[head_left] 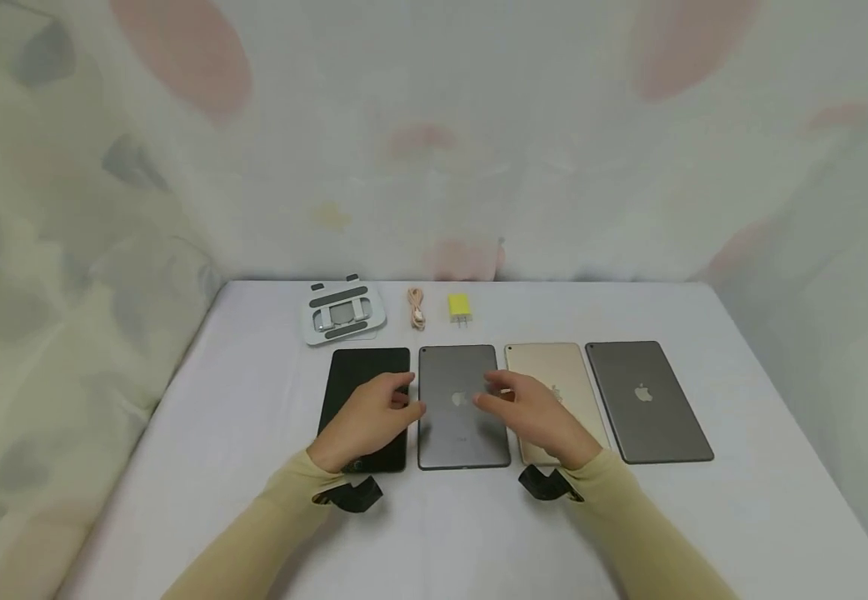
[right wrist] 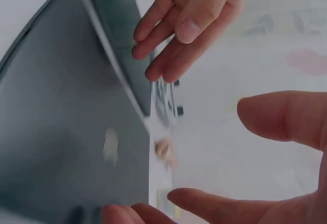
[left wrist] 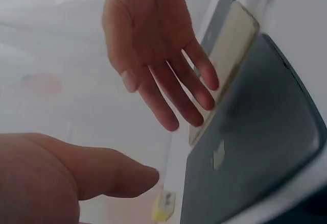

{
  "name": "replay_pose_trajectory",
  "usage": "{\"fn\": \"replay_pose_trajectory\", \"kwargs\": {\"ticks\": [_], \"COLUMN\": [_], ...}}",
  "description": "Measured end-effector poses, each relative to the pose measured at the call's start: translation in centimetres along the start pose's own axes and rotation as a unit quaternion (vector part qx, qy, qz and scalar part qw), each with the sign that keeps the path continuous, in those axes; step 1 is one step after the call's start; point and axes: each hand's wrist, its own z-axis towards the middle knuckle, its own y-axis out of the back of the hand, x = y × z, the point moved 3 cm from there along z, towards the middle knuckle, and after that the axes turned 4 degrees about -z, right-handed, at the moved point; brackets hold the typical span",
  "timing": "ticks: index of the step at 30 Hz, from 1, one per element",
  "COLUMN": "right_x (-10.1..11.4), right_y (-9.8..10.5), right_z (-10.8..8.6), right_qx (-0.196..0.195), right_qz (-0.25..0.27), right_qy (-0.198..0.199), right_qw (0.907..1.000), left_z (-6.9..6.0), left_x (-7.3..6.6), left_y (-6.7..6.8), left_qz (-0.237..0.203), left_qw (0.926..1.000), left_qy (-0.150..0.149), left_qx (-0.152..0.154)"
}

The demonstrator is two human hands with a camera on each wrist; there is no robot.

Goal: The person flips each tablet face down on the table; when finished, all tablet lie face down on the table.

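Several tablets lie in a row on the white table. A dark grey tablet [head_left: 456, 437], back up with a pale apple logo, lies between my two hands. My left hand [head_left: 366, 417] hovers above the black tablet [head_left: 366, 362] at the left end, fingers loosely bent. Over the gold tablet [head_left: 542, 358] is my right hand [head_left: 535, 412], its fingers reaching toward the grey tablet's right edge. Both wrist views show the palms facing each other with nothing in them. Another dark grey tablet [head_left: 651, 404] lies at the right end.
Behind the tablets sit a white folding stand [head_left: 344, 310] with dark pads, a coiled pinkish cable [head_left: 416, 308] and a yellow charger plug [head_left: 460, 307]. Patterned cloth [head_left: 434, 167] hangs behind the table [head_left: 434, 533] and along its sides.
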Motion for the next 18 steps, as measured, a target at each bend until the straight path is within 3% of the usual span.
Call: {"fn": "replay_pose_trajectory", "kwargs": {"ticks": [5,9,13,18], "right_x": [3.1,5.8,7.4,8.3], "right_y": [-2.3,-4.9,-7.1,-8.8], "right_z": [1.9,3.5,4.4,4.7], "right_qx": [0.003,0.024,0.043,0.050], "right_qz": [0.011,-0.002,-0.023,-0.038], "right_qy": [0.012,0.023,0.028,0.039], "right_qw": [0.9999,0.9994,0.9984,0.9973], "left_z": [-1.3,-2.3,-3.2,-3.6], "left_x": [2.4,4.8,6.6,7.5], "left_y": [2.8,4.9,5.8,5.9], "left_qz": [0.042,0.096,0.131,0.120], "left_qw": [0.9960,0.9882,0.9831,0.9859], "left_qy": [-0.025,0.002,0.039,0.039], "left_qx": [-0.074,-0.120,-0.122,-0.111]}}
